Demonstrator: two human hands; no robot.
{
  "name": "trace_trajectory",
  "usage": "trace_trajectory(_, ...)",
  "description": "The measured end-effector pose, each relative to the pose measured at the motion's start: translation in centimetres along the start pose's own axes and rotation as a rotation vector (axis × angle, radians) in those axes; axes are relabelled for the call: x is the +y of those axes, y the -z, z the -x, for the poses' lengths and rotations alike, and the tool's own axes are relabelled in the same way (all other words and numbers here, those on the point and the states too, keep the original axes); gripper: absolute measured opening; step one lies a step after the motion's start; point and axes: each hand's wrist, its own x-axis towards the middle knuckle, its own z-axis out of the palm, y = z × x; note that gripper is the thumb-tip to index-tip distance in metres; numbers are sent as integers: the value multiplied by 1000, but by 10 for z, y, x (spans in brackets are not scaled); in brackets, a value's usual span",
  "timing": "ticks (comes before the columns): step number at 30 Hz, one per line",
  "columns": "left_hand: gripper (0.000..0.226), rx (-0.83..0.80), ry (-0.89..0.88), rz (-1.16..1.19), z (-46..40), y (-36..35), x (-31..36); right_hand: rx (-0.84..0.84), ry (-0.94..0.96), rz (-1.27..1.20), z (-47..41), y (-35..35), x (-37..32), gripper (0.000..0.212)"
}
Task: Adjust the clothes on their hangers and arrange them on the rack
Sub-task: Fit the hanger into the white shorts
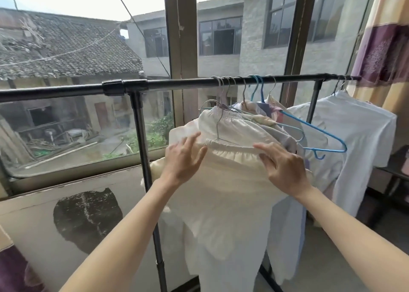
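Note:
Cream trousers (223, 189) with an elastic waistband hang over a thin metal hanger (218, 123), in front of a bunch of other clothes on the black rack bar (177, 84). My left hand (183, 158) rests with straight fingers on the waistband's left side. My right hand (283, 167) lies on its right side, fingers spread and slightly bent over the fabric. A blue hanger (318, 136) sticks out to the right from behind the bunch. A white T-shirt (358, 136) hangs further right on the bar.
The rack's upright post (141, 136) stands just left of the trousers, before a window (77, 48) and a low wall (66, 214). A striped curtain (382, 48) hangs at the right end. The left stretch of the bar carries no hangers.

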Motion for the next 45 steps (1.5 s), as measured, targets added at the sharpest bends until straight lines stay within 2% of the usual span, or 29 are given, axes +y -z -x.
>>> trace_trajectory(2, 34, -187, -11, 128, 11, -7, 2, -22, 1, -14, 20, -1, 5, 26)
trace_trajectory(4, 20, -258, -1, 256, 26, -15, 1, -56, -21, -2, 37, -3, 9, 25)
trace_trajectory(6, 16, -221, 1, 333, 45, -23, 2, -182, -75, -49, 50, -8, 12, 28)
trace_trajectory(10, 13, -140, -60, 299, 78, -39, 2, -639, -303, -325, 51, -7, -7, 25)
trace_trajectory(12, 14, -144, -121, 275, 91, -42, 6, -744, -396, -452, 49, -11, -22, 26)
trace_trajectory(14, 17, -168, -161, 259, 105, -42, 10, -707, -417, -504, 50, -19, -40, 20)
trace_trajectory(16, 21, -166, -174, 264, 114, -38, 18, -577, -385, -486, 52, -29, -54, 21)
trace_trajectory(18, 20, -213, -105, 335, 120, -28, 20, -466, -336, -439, 53, -36, -64, 23)
trace_trajectory(20, 25, -408, 98, 494, 122, -8, 14, -415, -239, -445, 55, -41, -73, 22)
trace_trajectory(21, 36, -542, 218, 567, 122, 3, 8, -395, -203, -464, 56, -43, -77, 24)
trace_trajectory(23, 57, -746, 413, 558, 126, 21, -6, -339, -152, -509, 60, -48, -85, 28)
trace_trajectory(24, 61, -803, 489, 515, 129, 27, -12, -307, -128, -530, 62, -51, -90, 30)
trace_trajectory(28, 57, -979, 782, 519, 146, 38, -35, -248, -53, -553, 69, -62, -107, 36)
trace_trajectory(30, 30, -1059, 815, 581, 156, 45, -42, -226, -43, -590, 70, -67, -113, 35)
trace_trajectory(31, 15, -1056, 788, 542, 159, 45, -48, -214, -40, -602, 70, -67, -116, 35)
trace_trajectory(33, 9, -999, 774, 446, 169, 44, -56, -200, 1, -599, 70, -69, -122, 31)
trace_trajectory(36, 15, -825, 752, 408, 182, 43, -59, -217, 67, -557, 73, -70, -130, 27)
trace_trajectory(38, 25, -561, 720, 426, 186, 42, -60, -247, 53, -498, 78, -73, -131, 28)
trace_trajectory(41, 30, -77, 654, 468, 184, 44, -66, -366, -102, -370, 88, -79, -127, 30)
trace_trajectory(43, 28, 109, 554, 470, 184, 45, -69, -497, -203, -295, 90, -83, -127, 26)
trace_trajectory(45, 23, 187, 440, 418, 185, 44, -66, -572, -257, -238, 86, -86, -132, 21)
